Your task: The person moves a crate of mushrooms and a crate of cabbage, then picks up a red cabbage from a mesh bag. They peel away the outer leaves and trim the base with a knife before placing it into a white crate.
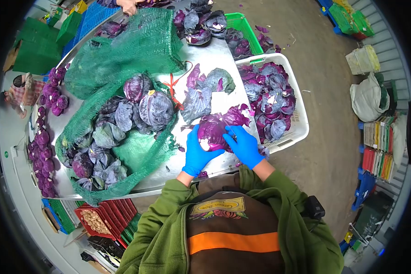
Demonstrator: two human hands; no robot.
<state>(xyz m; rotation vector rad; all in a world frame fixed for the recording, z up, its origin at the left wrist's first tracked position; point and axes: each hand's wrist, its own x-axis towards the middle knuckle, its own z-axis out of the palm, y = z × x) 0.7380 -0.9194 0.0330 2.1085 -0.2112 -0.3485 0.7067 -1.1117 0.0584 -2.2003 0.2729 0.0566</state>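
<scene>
A peeled purple red cabbage [210, 132] rests on the metal table in front of me, its pale cut stem end toward me. My left hand [199, 153], in a blue glove, is wrapped round its left side. My right hand [245, 145], gloved too, has its fingers curled against the cabbage's right side; their tips are partly hidden. Loose purple leaves [236, 117] lie just beyond it. Dark outer leaves [197, 104] are spread farther up the table. To the left, a green mesh sack [144, 153] lies open with several unpeeled red cabbages [156, 109] in it.
A white crate [301, 123] of discarded leaves stands at the table's right edge, with a green crate [237, 20] behind it. Peeled cabbages [41, 155] line the table's left edge. Another person's hand [129, 6] is at the far side. Red crates [116, 214] stand below left.
</scene>
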